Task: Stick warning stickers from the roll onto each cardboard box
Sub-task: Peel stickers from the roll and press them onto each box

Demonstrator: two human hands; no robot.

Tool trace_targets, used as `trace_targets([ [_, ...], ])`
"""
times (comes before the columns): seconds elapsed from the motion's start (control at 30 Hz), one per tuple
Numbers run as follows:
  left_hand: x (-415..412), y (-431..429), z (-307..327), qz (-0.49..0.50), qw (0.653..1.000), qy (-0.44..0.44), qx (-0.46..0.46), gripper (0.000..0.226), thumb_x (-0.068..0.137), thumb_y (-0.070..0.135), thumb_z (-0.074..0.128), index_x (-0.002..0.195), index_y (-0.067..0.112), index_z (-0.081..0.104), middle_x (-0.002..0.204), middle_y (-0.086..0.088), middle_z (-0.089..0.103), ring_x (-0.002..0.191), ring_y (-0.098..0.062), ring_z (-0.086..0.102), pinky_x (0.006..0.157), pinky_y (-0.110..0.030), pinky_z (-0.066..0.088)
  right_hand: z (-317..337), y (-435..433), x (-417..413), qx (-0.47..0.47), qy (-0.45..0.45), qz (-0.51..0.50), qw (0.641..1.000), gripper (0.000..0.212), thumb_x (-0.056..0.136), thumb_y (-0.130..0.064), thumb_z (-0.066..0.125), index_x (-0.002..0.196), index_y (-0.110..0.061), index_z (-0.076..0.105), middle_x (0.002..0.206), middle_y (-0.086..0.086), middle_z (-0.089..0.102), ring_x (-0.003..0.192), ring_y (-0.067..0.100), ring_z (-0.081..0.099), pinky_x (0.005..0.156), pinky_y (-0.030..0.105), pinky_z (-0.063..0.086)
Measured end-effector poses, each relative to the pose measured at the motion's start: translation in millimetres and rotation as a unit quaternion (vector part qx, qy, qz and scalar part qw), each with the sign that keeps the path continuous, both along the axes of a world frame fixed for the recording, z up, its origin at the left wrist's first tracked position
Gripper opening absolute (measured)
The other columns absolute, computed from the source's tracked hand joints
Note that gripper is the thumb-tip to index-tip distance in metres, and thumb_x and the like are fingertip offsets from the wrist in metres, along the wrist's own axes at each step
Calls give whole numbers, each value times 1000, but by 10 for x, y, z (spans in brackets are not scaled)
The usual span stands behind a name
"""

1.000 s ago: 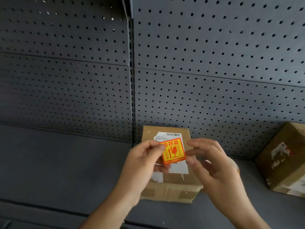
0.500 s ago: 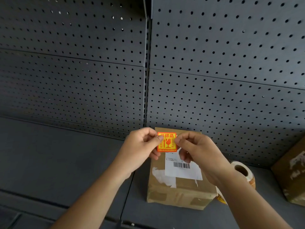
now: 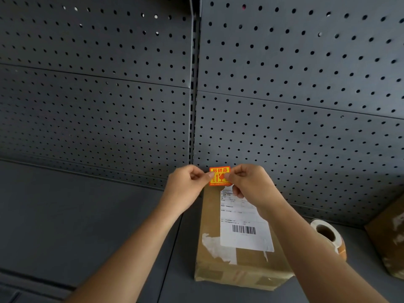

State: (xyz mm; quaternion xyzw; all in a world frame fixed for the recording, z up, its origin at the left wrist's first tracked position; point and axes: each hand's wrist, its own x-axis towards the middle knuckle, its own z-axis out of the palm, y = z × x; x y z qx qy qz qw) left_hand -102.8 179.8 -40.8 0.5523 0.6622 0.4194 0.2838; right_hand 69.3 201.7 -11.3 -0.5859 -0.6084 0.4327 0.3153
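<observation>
On my far left I see only the bare dark grey shelf (image 3: 87, 215) and the perforated back panel (image 3: 98, 106) rising behind it. Moving in, my left hand (image 3: 185, 189) is curled, thumb and forefinger pinching the left edge of the warning sticker (image 3: 219, 175), an orange-yellow square with red print. My right hand (image 3: 249, 182) pinches the sticker's right edge in the same way, its other fingers folded under. The sticker is held between the two hands at the far end of the cardboard box (image 3: 238, 265), right at its back edge near the panel; I cannot tell whether it is already touching the cardboard or just above it.

The box lies flat on the shelf, long side running away from me, with a white shipping label (image 3: 244, 228) bearing a barcode on its top face and scraps of torn tape at the near left corner. My right forearm crosses over the box's right side.

Just to the right of the box, partly behind that forearm, the sticker roll (image 3: 328, 234) lies on the shelf with its hollow core turned up toward me. At the far right edge a second cardboard box (image 3: 389, 243) sits tilted, only partly in view.
</observation>
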Motion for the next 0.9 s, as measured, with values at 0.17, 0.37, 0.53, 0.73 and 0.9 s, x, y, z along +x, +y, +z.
trace_targets([
  [0.17,27,42,-184,10,994,-103,-42,18,90,35,72,90,18,70,83,5,66,73,-8,60,63,-23,44,-54,105,-48,-35,5,-6,999,9,96,-16,67,95,-7,69,69,3,69,42,2,49,44,12,42],
  [0.37,69,86,-261,14,987,-151,-60,17,90,33,72,90,17,67,83,1,64,72,-11,57,66,-29,46,-84,149,-73,-39,-37,-5,999,10,96,-19,68,93,-10,70,61,-3,62,44,2,50,42,11,39],
  [0.53,78,120,-310,16,987,-152,-59,15,91,32,71,89,18,66,85,-1,66,75,-12,59,67,-29,46,-107,197,-86,-46,-49,-7,998,11,95,-20,69,89,-11,72,64,-1,66,45,4,51,43,14,41],
  [0.73,88,135,-341,17,986,-155,-63,16,92,33,70,88,19,64,90,-6,69,78,-13,61,64,-26,43,-162,243,-112,-52,-61,-19,997,12,94,-22,70,85,-13,73,71,3,72,53,10,59,50,19,46],
  [0.9,91,155,-349,18,986,-156,-60,16,92,30,71,87,17,63,90,-9,69,76,-13,60,64,-25,43,-166,261,-142,-36,-98,-20,994,14,94,-23,69,83,-15,72,68,0,71,44,5,56,45,15,44],
])
